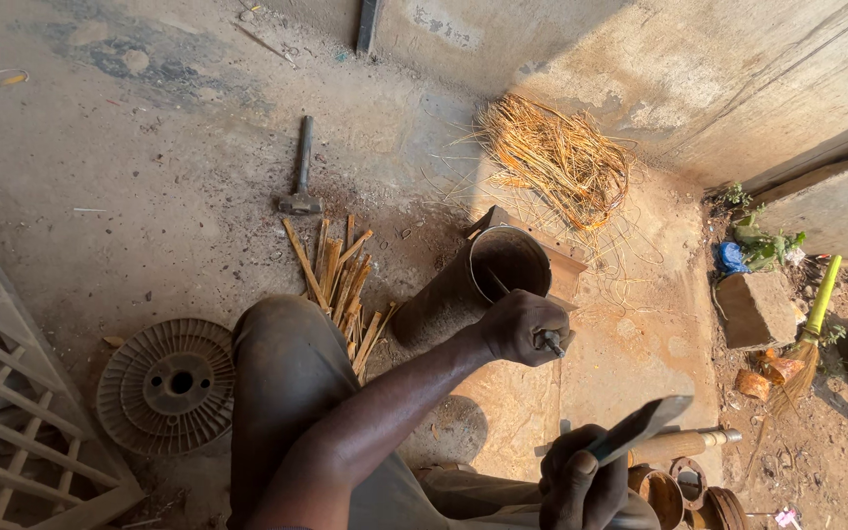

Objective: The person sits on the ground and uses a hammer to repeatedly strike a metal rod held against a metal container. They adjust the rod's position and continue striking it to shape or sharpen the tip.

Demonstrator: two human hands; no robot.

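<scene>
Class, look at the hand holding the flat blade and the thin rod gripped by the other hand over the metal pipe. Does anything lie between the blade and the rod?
Nothing visible does. The right hand holds the flat blade below the thin rod, gripped in the left hand at the mouth of the metal pipe. Only bare concrete floor shows in the gap between them.

we see our left arm [385, 412] bare from shoulder to wrist, no sleeve, watch or ring. our hands wear no gloves. dusty grey-brown trousers [282, 383] cover our leg, the cloth worn and faded.
</scene>
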